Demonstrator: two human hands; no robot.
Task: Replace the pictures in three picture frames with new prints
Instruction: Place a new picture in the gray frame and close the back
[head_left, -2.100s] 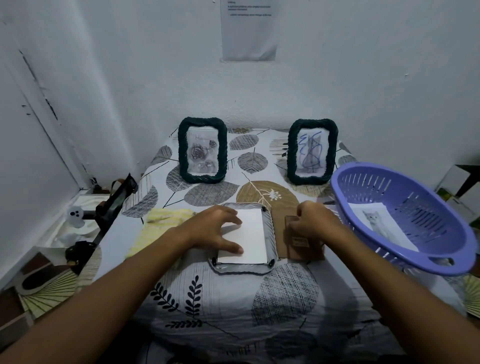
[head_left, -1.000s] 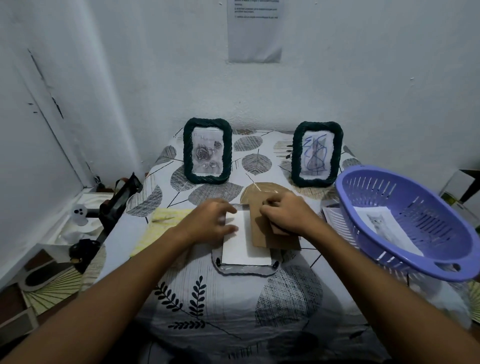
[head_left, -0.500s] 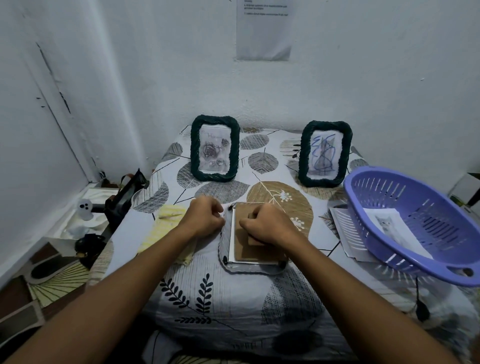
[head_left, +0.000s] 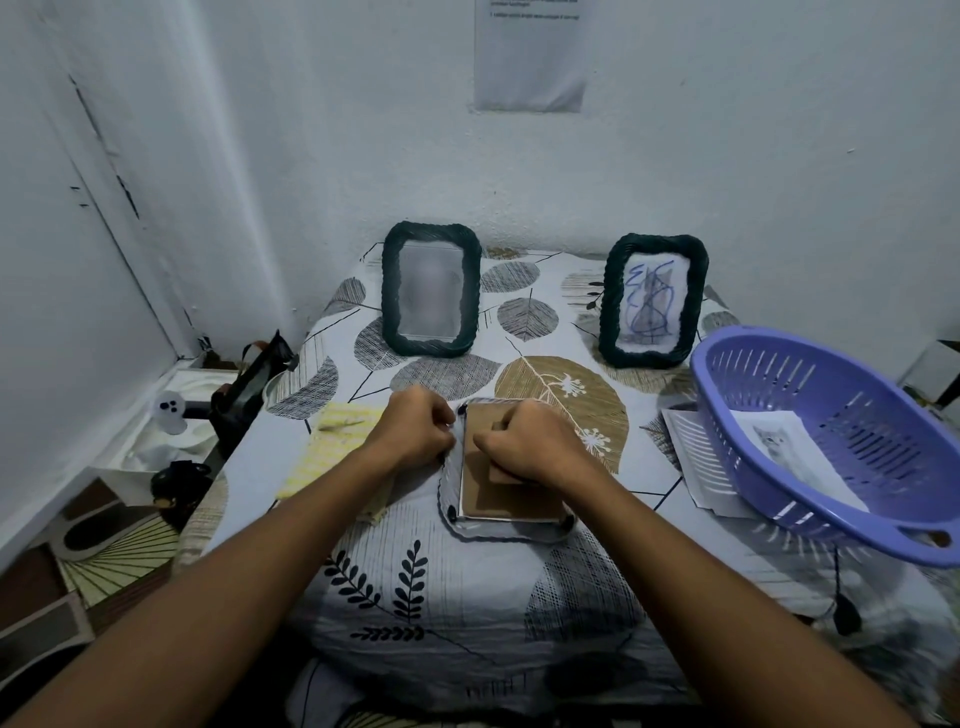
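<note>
Head view: your face-down frame (head_left: 506, 525) lies flat at the table (head_left: 467, 613) centre, brown backing board (head_left: 501, 499) seated in it. Your left hand (head_left: 415, 434) is curled tight at the frame's upper-left corner; can't tell what the grip pinches. Your right hand (head_left: 530, 447) is fisted on the backing board, grip around its stand flap. Two dark frames stand upright at the back: left one (head_left: 430, 296), right one (head_left: 652, 301). A print (head_left: 784, 449) lies in the purple basket (head_left: 810, 525) to the right.
</note>
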